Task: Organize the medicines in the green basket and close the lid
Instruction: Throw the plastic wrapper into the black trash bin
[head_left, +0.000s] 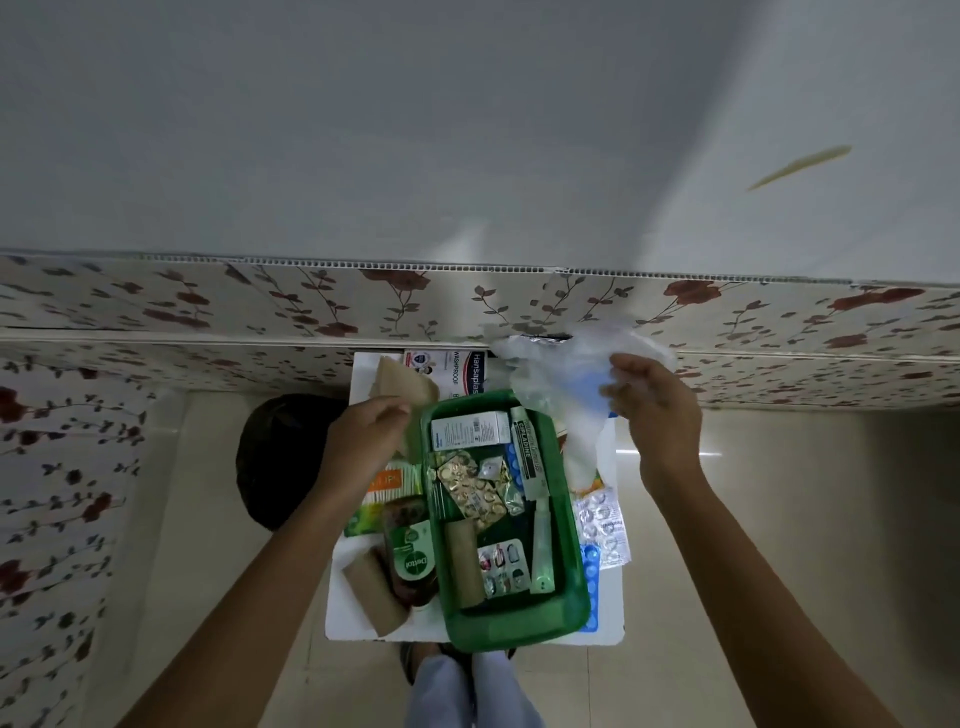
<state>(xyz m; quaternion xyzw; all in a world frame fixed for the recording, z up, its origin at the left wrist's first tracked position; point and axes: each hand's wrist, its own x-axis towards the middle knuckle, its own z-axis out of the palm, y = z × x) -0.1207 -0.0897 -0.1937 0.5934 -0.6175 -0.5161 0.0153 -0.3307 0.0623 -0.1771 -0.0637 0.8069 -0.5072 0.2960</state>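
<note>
The green basket (566, 618) stands open on a small white table (348, 618). Inside it lie a white medicine box (470, 430), a Cipladine tube (525, 451), gold pill strips (470, 491), a brown paper packet (461, 564) and a thin green tube (541, 551). My left hand (363, 439) is at the basket's far left corner, pinching a brown paper packet (400, 387). My right hand (657, 410) is raised beyond the basket's far right corner, gripping a clear plastic bag (561, 384). No lid is visible.
A Dettol bottle (410, 556), another brown packet (371, 592) and an orange-green box (387, 493) lie left of the basket. Pill strips (605, 525) lie to its right, a Hansaplast box (447, 371) behind it. A dark round object (280, 457) sits on the floor at left.
</note>
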